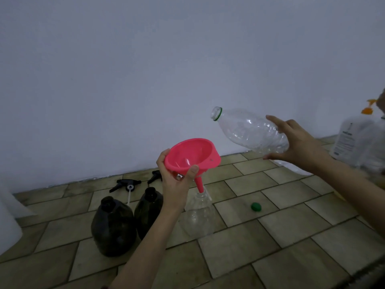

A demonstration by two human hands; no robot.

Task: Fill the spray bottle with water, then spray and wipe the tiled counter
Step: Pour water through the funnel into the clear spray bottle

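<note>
Left hand [177, 180]: grips pink funnel [192, 156]; its tip is at the clear spray bottle's [199, 217] mouth, mid-surface.
Right hand [298, 142]: holds tilted water bottle [252, 130].
Hard to see: blurry jug [358, 142], cut off at right edge.

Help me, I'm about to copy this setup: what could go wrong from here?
The pink funnel is tilted in the left hand, its spout only at the clear spray bottle's mouth, so water could miss. The right hand holds the uncapped plastic bottle near its base, which may slip. The light spray bottle might tip.
</note>
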